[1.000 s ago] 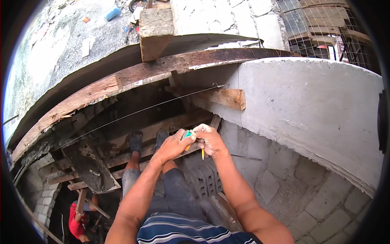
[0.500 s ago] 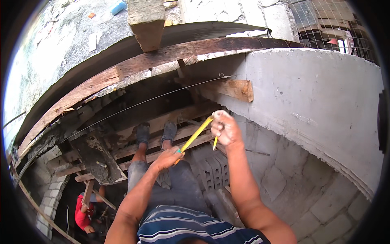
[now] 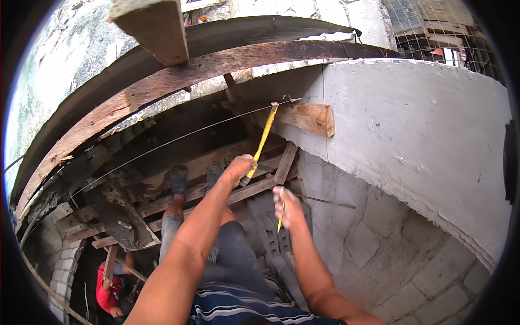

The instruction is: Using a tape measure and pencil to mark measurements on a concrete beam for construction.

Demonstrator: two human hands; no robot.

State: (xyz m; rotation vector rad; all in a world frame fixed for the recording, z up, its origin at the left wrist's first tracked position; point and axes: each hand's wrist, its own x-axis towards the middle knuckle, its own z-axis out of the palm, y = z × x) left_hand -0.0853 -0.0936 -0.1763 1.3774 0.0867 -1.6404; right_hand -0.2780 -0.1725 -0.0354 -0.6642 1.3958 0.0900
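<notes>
My left hand (image 3: 240, 166) is closed on a tape measure, whose yellow blade (image 3: 264, 136) runs out ahead of it. The blade's far end reaches a thin taut string (image 3: 200, 130); whether they touch I cannot tell. Beside that end, a wooden block (image 3: 314, 118) juts out along the grey plastered wall (image 3: 411, 119). Lower and to the right, my right hand (image 3: 290, 207) grips a slim yellow pencil (image 3: 280, 218), its lower end pointing down. Most of the tape measure's case is hidden by my left hand.
My feet stand on wooden planks (image 3: 238, 194) above a drop. A long curved timber (image 3: 216, 66) crosses ahead, with a wooden post (image 3: 154, 32) over it. At left lies a mortar-covered board (image 3: 120, 216); below it works a person in a red shirt (image 3: 107, 290). Hollow blocks (image 3: 271, 238) sit below.
My left hand has moved forward and right, carrying the tape's far end up to the string. My right hand has let go of the blade's end and dropped back with the pencil.
</notes>
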